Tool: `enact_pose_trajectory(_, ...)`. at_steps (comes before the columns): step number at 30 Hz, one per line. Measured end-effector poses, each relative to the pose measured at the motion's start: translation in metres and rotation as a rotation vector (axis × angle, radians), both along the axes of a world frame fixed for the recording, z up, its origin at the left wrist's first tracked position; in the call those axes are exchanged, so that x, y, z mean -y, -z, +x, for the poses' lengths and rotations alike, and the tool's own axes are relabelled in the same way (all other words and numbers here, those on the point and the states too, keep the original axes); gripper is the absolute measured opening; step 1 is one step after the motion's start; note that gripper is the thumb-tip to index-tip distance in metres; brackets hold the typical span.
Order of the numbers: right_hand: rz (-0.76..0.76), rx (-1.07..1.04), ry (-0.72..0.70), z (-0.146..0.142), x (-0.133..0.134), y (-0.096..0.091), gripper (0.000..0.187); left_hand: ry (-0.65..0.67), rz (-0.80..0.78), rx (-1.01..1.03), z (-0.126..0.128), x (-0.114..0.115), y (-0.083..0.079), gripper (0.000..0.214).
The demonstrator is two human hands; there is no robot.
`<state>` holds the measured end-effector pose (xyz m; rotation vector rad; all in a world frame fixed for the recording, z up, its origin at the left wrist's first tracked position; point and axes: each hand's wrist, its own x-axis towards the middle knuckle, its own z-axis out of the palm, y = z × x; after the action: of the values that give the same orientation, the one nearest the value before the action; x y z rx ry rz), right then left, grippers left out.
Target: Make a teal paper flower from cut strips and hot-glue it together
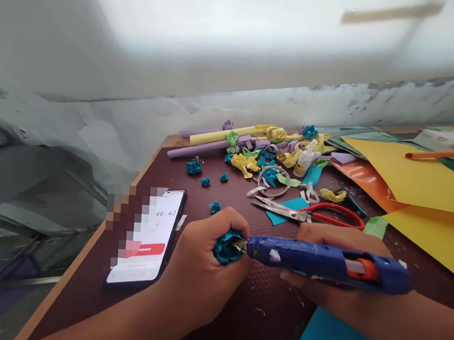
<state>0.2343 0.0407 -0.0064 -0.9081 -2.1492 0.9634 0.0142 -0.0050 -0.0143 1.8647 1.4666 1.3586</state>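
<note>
My left hand (201,276) curls around a teal paper flower (228,247), its ruffled petals showing between thumb and fingers. A blue hot glue gun (302,259) is gripped in my right hand (338,295), its nozzle pointing left and touching or nearly touching the flower's middle. Most of my right fingers are hidden under the gun's body. Just beyond my left hand lies a small teal paper piece (215,206), with more small crumpled ones farther back. Red-handled scissors (305,213) lie behind the glue gun, over a teal paper scrap (280,209).
A phone (146,237) showing a timer lies at the left edge. Paper flowers, rolled tubes (221,134), a tape ring (274,180) and a small glue bottle (304,162) crowd the back. Yellow sheets (430,177) cover the right; blue paper (340,336) lies near me.
</note>
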Motion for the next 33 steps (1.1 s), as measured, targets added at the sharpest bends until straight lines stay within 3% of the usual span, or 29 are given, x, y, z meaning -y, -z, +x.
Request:
enact_pose_trajectory(14,0.153,0.060,-0.007,0.0039,0.0012,0.0029,0.029,0.019,-0.005,0.022,0.0047,0.0034,-0.0014,0.016)
enact_pose_trajectory(19,0.134,0.031,-0.102,0.0040,0.0024,-0.0005,0.016,0.001,-0.004,0.053,0.0040,0.0025,0.0010,0.017)
enact_pose_trajectory(28,0.232,0.074,0.002,0.0084,0.0005,-0.0001,0.027,-0.013,-0.035,0.041,0.0048,0.0041,0.0002,0.014)
enact_pose_trajectory(33,0.182,0.114,0.031,0.0058,0.0025,0.0008,0.029,0.005,-0.053,0.047,0.0065,0.0055,0.0008,0.014)
